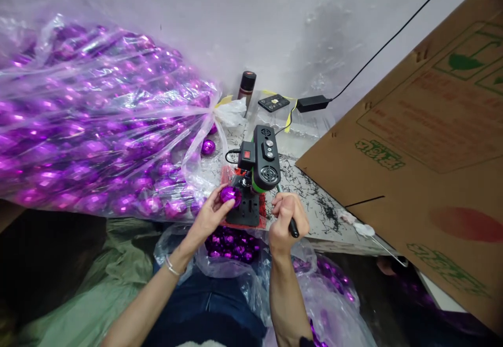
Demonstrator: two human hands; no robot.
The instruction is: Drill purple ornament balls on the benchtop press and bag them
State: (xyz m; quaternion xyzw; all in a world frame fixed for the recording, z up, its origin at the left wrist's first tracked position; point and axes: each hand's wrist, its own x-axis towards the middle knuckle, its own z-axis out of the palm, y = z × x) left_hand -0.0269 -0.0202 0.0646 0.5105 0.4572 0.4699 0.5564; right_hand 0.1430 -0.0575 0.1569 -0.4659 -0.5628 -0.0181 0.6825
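Note:
My left hand (211, 214) pinches a shiny purple faceted ball (230, 196) between thumb and fingers, at the left side of a small black bench press (266, 158). The ball is over the press's slotted black base plate (243, 208). My right hand (290, 217) is wrapped round the press's lever handle (293, 228), whose dark end sticks out below the fist. A black box with a red switch (246, 154) is fixed to the press's left side. Whether the ball touches the tool under the press head cannot be made out.
A big clear bag of purple balls (102, 127) fills the left; a loose purple ball (208, 147) lies beside it. Behind are a spray can (246, 87), a phone-like device (273, 102) and a power adapter (313, 104). A cardboard box (424, 179) leans in from the right. Black scraps litter the table (310, 226).

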